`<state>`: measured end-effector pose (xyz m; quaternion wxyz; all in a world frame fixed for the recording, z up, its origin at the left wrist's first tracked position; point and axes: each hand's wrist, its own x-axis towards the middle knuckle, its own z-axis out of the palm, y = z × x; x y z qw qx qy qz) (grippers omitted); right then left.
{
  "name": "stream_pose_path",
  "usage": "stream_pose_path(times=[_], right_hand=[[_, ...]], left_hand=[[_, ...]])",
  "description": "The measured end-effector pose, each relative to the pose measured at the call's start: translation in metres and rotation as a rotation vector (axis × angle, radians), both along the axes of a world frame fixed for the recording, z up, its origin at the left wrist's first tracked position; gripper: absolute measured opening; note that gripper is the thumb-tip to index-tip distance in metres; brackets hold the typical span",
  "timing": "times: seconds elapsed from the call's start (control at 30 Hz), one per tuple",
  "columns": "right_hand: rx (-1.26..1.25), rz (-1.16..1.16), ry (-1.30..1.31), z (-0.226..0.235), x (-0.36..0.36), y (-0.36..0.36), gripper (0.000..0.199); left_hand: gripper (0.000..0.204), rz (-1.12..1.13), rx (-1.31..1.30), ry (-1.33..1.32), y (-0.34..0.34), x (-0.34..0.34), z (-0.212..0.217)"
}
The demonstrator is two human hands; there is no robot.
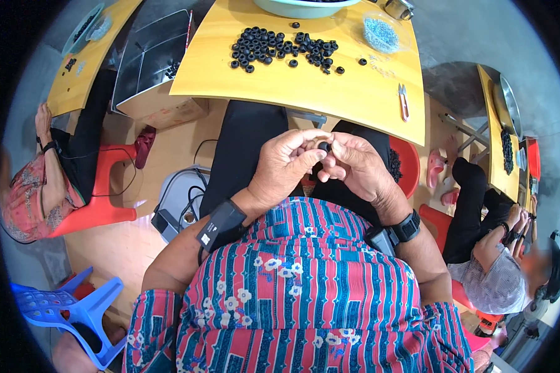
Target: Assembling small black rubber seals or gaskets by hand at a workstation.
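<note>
At centre frame, above the lap, I have both hands pinched together on one small black rubber ring (324,147): left hand (284,165) and right hand (356,166) each nip it between thumb and fingertips. It looks light, pliable and easily dropped, best held by its outer rim. More rings (283,48) lie heaped on the yellow table (354,93) at upper centre.

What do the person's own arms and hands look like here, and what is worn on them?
Both hands are bare, with no gloves or visible rings. The left hand has a black wrist strap carrying a flat black box with a small pale label. The right hand has a black strap with a similar black box. Short striped sleeves in red and blue with white flowers end above the elbows.
</note>
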<state>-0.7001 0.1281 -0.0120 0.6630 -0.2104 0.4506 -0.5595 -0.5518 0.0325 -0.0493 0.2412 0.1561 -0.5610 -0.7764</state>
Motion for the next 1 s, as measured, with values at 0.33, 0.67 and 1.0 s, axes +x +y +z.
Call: stream_pose_path(times=[0.33,0.67,1.0], right_hand=[[0.039,0.009,-0.099,0.001,0.0,0.002,0.033],[0.048,-0.046,0.246,0.012,0.0,0.001,0.021],[-0.023,-0.223,0.956,0.015,0.01,0.0,0.01]], left_hand=[[0.018,0.051,-0.083,-0.005,-0.003,0.002,-0.002],[0.015,0.04,0.0,-0.019,-0.002,0.002,-0.004],[0.015,0.042,0.07,-0.006,-0.002,0.001,-0.006]])
